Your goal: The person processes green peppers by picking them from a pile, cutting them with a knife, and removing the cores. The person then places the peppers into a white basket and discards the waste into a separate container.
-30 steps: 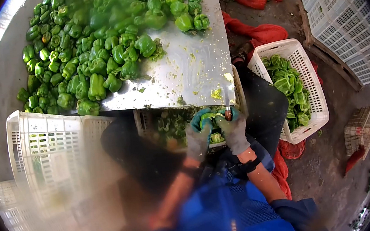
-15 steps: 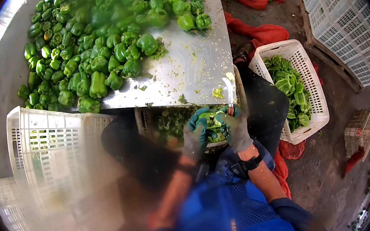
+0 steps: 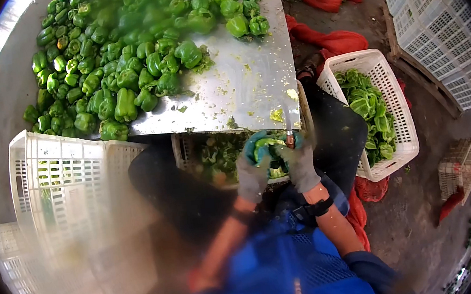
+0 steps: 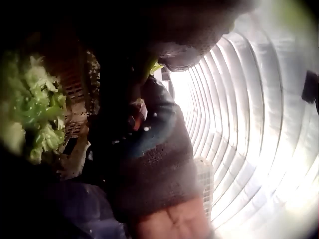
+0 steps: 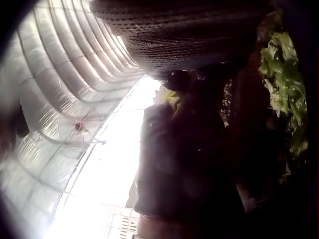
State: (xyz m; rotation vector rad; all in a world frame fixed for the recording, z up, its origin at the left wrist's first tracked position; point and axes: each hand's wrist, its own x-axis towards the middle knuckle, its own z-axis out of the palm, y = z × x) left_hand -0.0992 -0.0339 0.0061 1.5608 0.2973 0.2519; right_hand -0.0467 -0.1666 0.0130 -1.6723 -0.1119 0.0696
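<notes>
Both hands wear grey gloves with teal fingers and meet just below the metal table's (image 3: 252,87) near edge. My left hand (image 3: 254,171) grips a green bell pepper (image 3: 269,143), partly covered by the fingers. Beside it, my right hand (image 3: 301,165) holds a knife by its brown handle (image 3: 290,139); the blade (image 3: 287,119) points up over the table edge. In the left wrist view, the knife's handle (image 4: 136,115) shows at the right glove. Pale cut pepper (image 3: 277,172) shows beneath the hands. The right wrist view is mostly dark.
Green bell peppers (image 3: 122,73) are heaped on the table's left. Below the hands sits a crate of pepper scraps (image 3: 219,157). A white crate (image 3: 402,128) at right holds cut peppers; another white crate (image 3: 58,167) stands at left. Red netting (image 3: 340,42) and stacked crates (image 3: 443,36) lie beyond.
Half a second ago the hands held pale, opened pepper pieces low between them, with the knife tilted left. Now a curved green pepper is raised in the left fingers and the knife stands straighter.
</notes>
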